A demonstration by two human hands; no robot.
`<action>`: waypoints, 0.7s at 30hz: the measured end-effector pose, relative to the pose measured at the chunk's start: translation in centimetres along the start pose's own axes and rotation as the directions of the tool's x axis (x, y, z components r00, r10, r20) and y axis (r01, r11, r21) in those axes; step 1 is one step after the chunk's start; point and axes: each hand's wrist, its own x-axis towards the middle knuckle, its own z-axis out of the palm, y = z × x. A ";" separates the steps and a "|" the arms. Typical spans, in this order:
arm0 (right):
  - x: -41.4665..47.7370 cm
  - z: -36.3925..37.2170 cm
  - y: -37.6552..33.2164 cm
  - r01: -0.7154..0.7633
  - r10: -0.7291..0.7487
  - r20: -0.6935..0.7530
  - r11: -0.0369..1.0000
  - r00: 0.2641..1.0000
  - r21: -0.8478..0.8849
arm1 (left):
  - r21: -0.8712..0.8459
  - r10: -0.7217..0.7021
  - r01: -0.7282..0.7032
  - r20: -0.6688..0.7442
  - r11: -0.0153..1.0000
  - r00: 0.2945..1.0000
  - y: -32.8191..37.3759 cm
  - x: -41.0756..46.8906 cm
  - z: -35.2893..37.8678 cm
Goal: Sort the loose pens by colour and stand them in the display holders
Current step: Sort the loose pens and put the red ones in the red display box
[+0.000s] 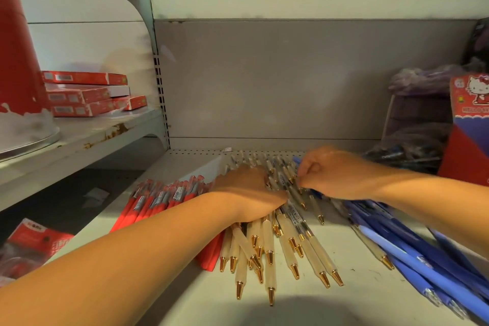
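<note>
Three heaps of pens lie on the grey shelf (357,307). Red pens (158,198) are at the left, cream pens with gold tips (267,243) in the middle, blue pens (412,254) at the right. My left hand (246,193) lies palm down over the upper ends of the cream pens, its fingers wrapped round several of them. My right hand (333,172) hovers just right of it, fingertips pinching a pen at the top of the cream heap, with a blue pen end (297,159) poking out behind its thumb. No display holder is plainly visible.
A red and blue cartoon-cat box (468,124) stands at the right with dark plastic bags (418,124) behind it. Stacked red boxes (87,92) and a red cone base (18,61) sit on the side shelf at left. A red packet (34,243) lies lower left.
</note>
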 end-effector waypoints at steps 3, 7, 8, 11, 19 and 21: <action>3.9 0.5 -0.6 -0.045 0.044 -0.027 0.997 0.999 -0.059 | 0.049 0.026 -0.025 -0.013 0.998 1.000 -0.2 -0.9 -0.4; 7.5 2.1 -2.4 -0.024 0.028 0.034 0.994 0.999 -0.105 | 0.035 0.109 -0.111 0.061 0.993 0.992 -1.0 -2.8 0.3; 8.2 2.4 -2.9 -0.027 0.036 0.073 0.993 0.997 -0.117 | 0.001 0.120 -0.120 0.083 0.993 0.989 -1.0 -3.2 0.5; 9.9 3.0 -4.3 -0.081 0.100 0.143 0.987 0.985 -0.136 | -0.102 0.124 -0.117 0.067 0.988 0.990 -0.7 -3.5 0.6; 12.2 2.9 -5.8 -0.055 0.176 0.419 0.957 0.891 -0.285 | -0.277 0.098 -0.106 -0.040 0.955 0.994 -1.0 -3.2 0.5; 12.1 2.8 -5.9 -0.017 0.167 0.489 0.954 0.856 -0.298 | -0.321 0.065 -0.090 -0.088 0.943 0.994 -1.1 -3.1 1.0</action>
